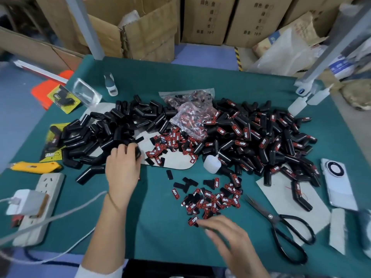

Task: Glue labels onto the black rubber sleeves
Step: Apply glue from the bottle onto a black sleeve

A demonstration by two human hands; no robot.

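A heap of plain black rubber sleeves (104, 133) covers the left of the green table (160, 227). A bigger heap of sleeves with red labels (261, 141) lies on the right. My left hand (122, 167) reaches into the plain heap, its fingers curled round a black sleeve (137, 151). Loose red and black labels (212, 199) are scattered in front of me. My right hand (222, 231) lies with straight fingers, fingertips touching a single label (193, 220) at the edge of that pile. A small white glue bottle (211, 164) lies between the heaps.
Black scissors (281, 227) lie at the right, a phone (337, 185) beyond them. A power strip with a charger (36, 205) and a yellow utility knife (36, 167) sit at the left. Bags of labels (192, 115) and squeeze bottles (297, 105) are farther back; cardboard boxes (202, 19) stand behind.
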